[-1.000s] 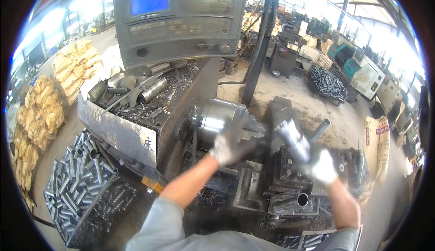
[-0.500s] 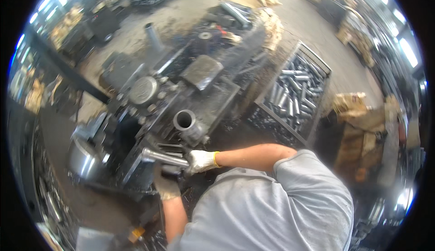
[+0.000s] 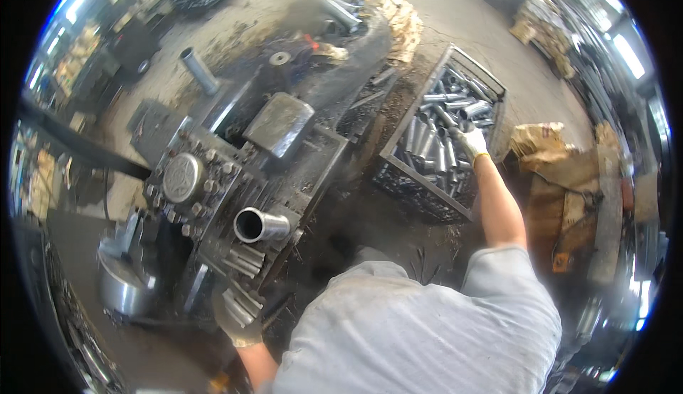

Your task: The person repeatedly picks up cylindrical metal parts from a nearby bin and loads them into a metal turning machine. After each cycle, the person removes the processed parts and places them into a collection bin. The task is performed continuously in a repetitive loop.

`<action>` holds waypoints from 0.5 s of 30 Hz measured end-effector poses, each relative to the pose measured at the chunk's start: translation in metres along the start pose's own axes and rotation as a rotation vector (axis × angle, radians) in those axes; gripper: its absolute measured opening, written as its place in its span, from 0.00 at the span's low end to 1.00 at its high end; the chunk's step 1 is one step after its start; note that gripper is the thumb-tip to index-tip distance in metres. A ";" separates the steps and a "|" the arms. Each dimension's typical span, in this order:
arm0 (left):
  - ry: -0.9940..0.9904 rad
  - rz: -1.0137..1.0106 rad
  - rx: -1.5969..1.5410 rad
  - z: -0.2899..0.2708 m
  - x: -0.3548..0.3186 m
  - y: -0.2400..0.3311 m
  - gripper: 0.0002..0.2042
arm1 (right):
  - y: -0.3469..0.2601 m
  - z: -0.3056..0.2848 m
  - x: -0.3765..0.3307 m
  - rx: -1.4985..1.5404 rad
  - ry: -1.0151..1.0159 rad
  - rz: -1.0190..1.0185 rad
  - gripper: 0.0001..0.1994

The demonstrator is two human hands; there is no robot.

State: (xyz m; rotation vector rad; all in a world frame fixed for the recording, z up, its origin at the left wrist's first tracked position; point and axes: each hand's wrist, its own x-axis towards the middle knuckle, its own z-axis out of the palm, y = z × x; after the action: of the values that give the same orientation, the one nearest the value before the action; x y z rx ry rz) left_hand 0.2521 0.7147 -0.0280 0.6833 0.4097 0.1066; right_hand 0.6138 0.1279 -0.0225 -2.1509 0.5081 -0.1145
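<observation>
My left hand point(image 3: 238, 324), in a work glove dirty on the palm, is closed on a shiny metal tube point(image 3: 242, 304) beside the machine at the lower left. A short way above it, another bright tubular piece point(image 3: 244, 259) lies on the machine. A wider, open-ended steel cylinder point(image 3: 263, 225) sticks out just beyond that. Over on the right, my right hand point(image 3: 471, 142), in a pale glove with a yellow cuff, reaches into a wire crate point(image 3: 425, 181). Its fingers close on the end of a metal tube point(image 3: 445, 116) among many others; the fingertips are partly hidden.
The greasy machine carries a round bolted cap point(image 3: 183, 178) and a block with a flat top point(image 3: 279, 124). A upright pipe point(image 3: 200, 71) rises behind it. A round metal drum point(image 3: 126, 285) sits at the left. Brown sacking point(image 3: 543, 145) lies right of the crate.
My right hand has left the machine and moved right into the crate. My left hand has stayed low by the machine with a tube. The view has shifted rightward.
</observation>
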 end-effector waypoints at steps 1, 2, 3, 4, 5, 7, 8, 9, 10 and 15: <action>-0.070 -0.004 -0.075 0.007 0.001 0.002 0.27 | -0.034 0.012 -0.009 -0.170 -0.136 -0.115 0.28; -0.110 -0.043 -0.243 0.015 0.000 0.001 0.25 | -0.065 0.039 -0.035 -0.146 -0.168 -0.420 0.30; -0.163 -0.058 -0.261 0.020 0.001 0.000 0.23 | -0.095 0.066 -0.068 -0.080 -0.367 -0.566 0.29; 0.039 -0.037 -0.354 0.024 -0.003 -0.003 0.21 | -0.127 0.097 -0.099 -0.100 -0.620 -0.921 0.32; 0.173 0.039 -0.285 0.027 -0.006 -0.007 0.20 | -0.152 0.129 -0.138 -0.031 -0.819 -0.950 0.37; 0.195 0.043 -0.423 0.031 -0.015 -0.015 0.24 | -0.195 0.185 -0.206 -0.121 -1.150 -0.822 0.37; 0.165 0.108 -0.149 0.033 -0.020 -0.018 0.24 | -0.211 0.211 -0.234 -0.176 -1.188 -0.854 0.34; 0.115 0.160 -0.033 0.035 -0.024 -0.020 0.25 | -0.225 0.231 -0.257 -0.231 -1.201 -0.892 0.30; 0.175 0.118 -0.042 0.037 -0.029 -0.021 0.25 | -0.229 0.238 -0.277 -0.148 -1.172 -0.863 0.26; 0.206 -0.018 -0.361 0.029 -0.040 -0.009 0.23 | -0.195 0.259 -0.347 -0.010 -1.163 -1.544 0.29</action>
State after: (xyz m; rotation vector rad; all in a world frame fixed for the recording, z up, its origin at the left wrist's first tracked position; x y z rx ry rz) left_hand 0.2264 0.6820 0.0000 0.3125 0.5776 0.2291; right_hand 0.4273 0.5636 0.0149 -1.7160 -1.7752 0.2909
